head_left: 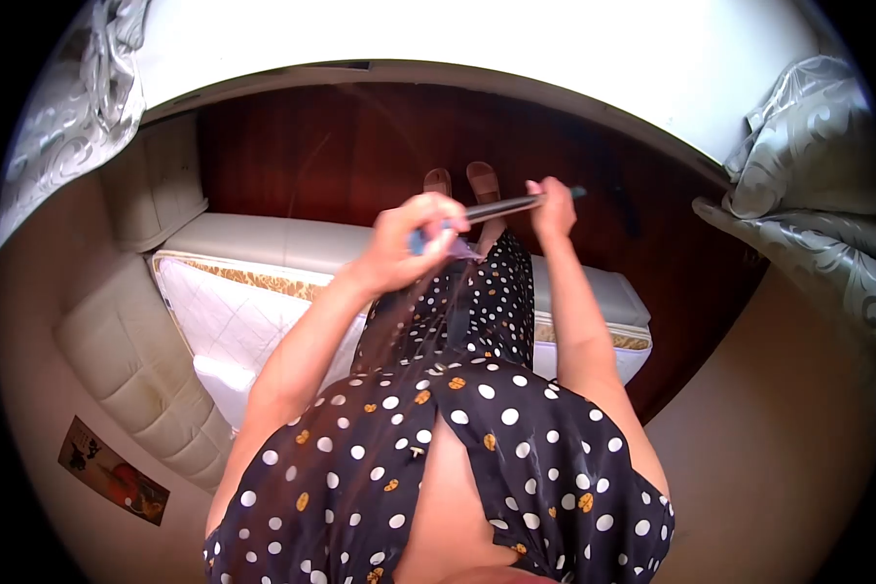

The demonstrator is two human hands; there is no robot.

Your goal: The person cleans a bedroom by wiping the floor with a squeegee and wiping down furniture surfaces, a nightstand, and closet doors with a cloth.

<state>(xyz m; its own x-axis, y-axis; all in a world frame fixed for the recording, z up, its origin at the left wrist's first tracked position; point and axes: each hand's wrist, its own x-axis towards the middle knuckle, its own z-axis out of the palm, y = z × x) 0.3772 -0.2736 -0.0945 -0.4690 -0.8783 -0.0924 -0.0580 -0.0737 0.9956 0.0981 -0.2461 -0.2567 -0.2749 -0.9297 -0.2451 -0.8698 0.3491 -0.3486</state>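
A slim, dark metallic rod [504, 207] runs between my two hands in front of my legs, tilted slightly up to the right. My left hand [414, 238] is closed around its left end, with a blue part showing between the fingers and a small purplish piece [465, 250] beside them. My right hand [554, 207] is closed on the rod near its right end, where a teal tip [579, 192] sticks out past the fingers.
Behind my legs is a bed with a white mattress [234, 316] and a beige padded frame [263, 234]. The floor [292, 146] is dark red. Silvery curtains [808, 146] hang at both sides; a picture [114, 472] is at lower left.
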